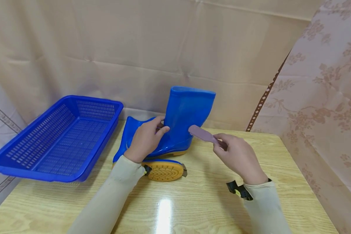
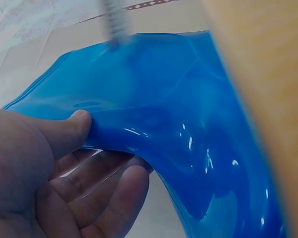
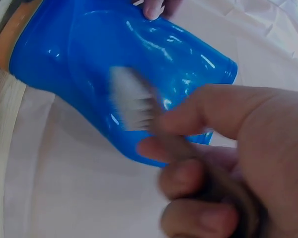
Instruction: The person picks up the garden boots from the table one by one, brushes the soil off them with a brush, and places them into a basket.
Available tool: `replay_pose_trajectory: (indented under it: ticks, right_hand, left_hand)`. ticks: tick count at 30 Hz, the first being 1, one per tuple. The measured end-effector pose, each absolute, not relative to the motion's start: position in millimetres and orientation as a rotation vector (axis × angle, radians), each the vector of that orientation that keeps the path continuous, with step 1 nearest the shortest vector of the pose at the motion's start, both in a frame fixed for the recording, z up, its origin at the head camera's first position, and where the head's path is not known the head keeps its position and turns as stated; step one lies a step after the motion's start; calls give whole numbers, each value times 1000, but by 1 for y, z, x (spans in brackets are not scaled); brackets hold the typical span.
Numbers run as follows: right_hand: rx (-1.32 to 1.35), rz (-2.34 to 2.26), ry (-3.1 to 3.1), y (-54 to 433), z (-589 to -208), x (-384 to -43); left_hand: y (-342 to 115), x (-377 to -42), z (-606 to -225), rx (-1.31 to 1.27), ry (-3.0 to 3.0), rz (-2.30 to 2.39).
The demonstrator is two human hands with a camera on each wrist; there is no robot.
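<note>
A blue rain boot (image 1: 187, 107) with a yellow sole stands upright on the table. My left hand (image 1: 146, 138) grips the front of its shaft, thumb on the near side and fingers behind, as the left wrist view shows. In my right hand (image 1: 237, 156) is a purple scrubbing brush (image 1: 203, 133), held by its handle. The brush's white bristles (image 3: 129, 99) face the boot and overlap its lower shaft in the right wrist view, blurred. A second blue boot (image 1: 128, 126) lies on its side behind and below my left hand, its yellow patterned sole (image 1: 165, 171) toward me.
On the left side of the table sits a blue plastic basket (image 1: 100, 152) with slotted walls. The wooden table (image 1: 204, 201) ends at a beige curtain (image 1: 134, 42) behind the boots. A floral cloth (image 1: 324, 97) hangs along the right.
</note>
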State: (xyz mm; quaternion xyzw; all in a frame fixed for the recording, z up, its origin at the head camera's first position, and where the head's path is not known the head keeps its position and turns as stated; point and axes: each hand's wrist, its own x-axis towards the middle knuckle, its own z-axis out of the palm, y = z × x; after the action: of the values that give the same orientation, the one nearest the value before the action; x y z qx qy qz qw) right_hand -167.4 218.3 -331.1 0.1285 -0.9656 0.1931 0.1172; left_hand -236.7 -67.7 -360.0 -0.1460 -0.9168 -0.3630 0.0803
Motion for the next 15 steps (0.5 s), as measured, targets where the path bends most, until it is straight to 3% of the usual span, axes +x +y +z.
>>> replay_pose_trajectory:
  ticks: [8,15]
  right_hand:
    - [613,568,-2607,203,-341,-175]
    - [560,541,-2656,203,-352,-181]
  left_hand:
    - [-70,-235,-360,-554,-2709,-1054]
    - [-70,-236,-361,-551,-2717,-1053]
